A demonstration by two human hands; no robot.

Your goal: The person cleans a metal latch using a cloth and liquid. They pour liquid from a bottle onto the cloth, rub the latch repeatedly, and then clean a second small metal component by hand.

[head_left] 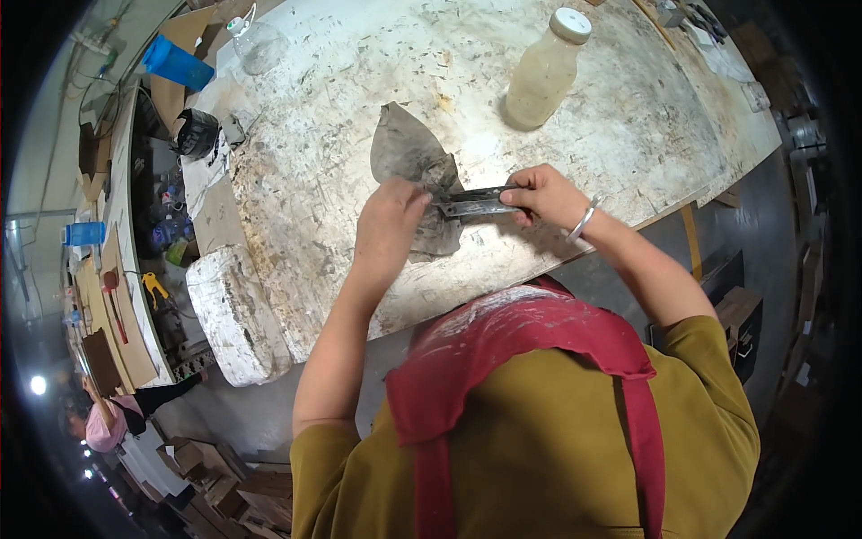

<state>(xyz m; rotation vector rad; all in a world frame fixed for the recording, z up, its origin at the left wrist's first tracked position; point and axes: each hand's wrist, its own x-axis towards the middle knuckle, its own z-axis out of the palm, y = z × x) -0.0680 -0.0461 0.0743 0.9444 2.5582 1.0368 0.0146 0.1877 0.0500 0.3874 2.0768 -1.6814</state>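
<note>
A dark, narrow metal piece with two parallel bars (pixel 483 202) is held a little above the worktable. My right hand (pixel 549 199) is closed, pinching its right end between thumb and fingers. At its left end my left hand (pixel 391 223) is closed on a grey, stained rag (pixel 404 148), which bunches up around that end. The rag's far part spreads out on the table, and another part hangs below the piece. My left fingertips are partly hidden, so how they meet the metal cannot be made out.
The stained white worktable (pixel 332 117) carries a cloudy capped bottle (pixel 544 76) at the far right. Far left are a clear bottle (pixel 259 47), a blue cup (pixel 178 63) and a black ring-shaped container (pixel 196 133). A white wrapped block (pixel 235 314) sits at the left edge. Another person (pixel 108 422) is beyond.
</note>
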